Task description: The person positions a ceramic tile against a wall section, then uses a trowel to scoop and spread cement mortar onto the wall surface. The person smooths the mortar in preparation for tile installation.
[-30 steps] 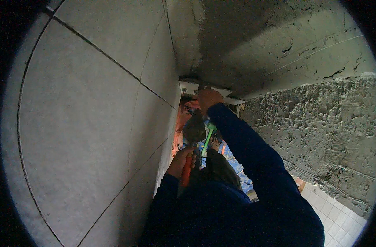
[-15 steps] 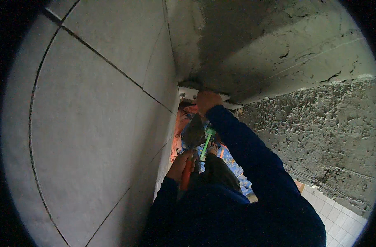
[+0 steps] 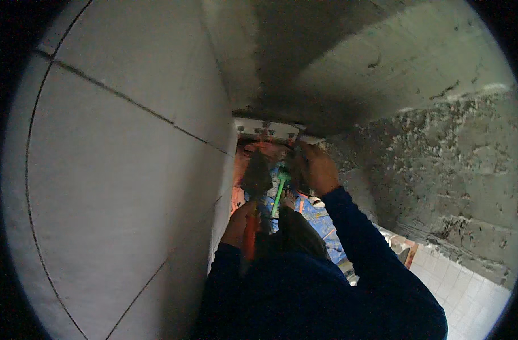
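Observation:
My left hand (image 3: 238, 225) is closed round the orange handle (image 3: 250, 235) of a trowel, close to the left wall. The trowel's dark pointed blade (image 3: 256, 177) points up and away from me. Farther right, my right hand (image 3: 320, 169) is raised just below the far ledge, its fingers bent together and blurred. A dark shape beside those fingers is too dim to name. Along the foot of the far wall runs a pale strip (image 3: 270, 130) with small dark notches and smears on it.
Large grey tiles (image 3: 117, 170) cover the left wall closely. Rough mortar (image 3: 434, 170) coats the right wall. Below lie a green mallet (image 3: 280, 187), a blue patterned sheet (image 3: 321, 221) and orange sheeting (image 3: 239, 187). White floor tiles (image 3: 446, 277) show lower right.
My right hand has come off the pale strip, moving right and back toward me, uncovering the strip. My left hand keeps the trowel; the whole view has shifted slightly.

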The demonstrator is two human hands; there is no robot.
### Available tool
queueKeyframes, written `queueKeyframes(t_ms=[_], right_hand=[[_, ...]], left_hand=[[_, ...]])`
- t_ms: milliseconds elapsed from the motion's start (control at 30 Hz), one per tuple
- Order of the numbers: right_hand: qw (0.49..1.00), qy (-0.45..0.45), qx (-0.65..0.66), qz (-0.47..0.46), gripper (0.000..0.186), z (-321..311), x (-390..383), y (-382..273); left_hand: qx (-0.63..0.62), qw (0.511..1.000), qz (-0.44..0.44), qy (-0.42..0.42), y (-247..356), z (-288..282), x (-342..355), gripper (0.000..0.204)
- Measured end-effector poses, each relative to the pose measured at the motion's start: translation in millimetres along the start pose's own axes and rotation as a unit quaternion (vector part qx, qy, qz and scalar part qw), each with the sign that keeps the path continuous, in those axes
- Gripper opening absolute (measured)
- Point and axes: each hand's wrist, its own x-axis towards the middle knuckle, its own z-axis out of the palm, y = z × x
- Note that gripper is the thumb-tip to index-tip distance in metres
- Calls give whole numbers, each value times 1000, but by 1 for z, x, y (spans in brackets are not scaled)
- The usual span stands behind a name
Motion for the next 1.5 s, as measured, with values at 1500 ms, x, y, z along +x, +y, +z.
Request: queueKeyframes(t_ms=[1500], right_hand=[[982,167,-45,77,54,69,-88,94]], left_hand=[[251,959,129,32,-33,20,0,31]])
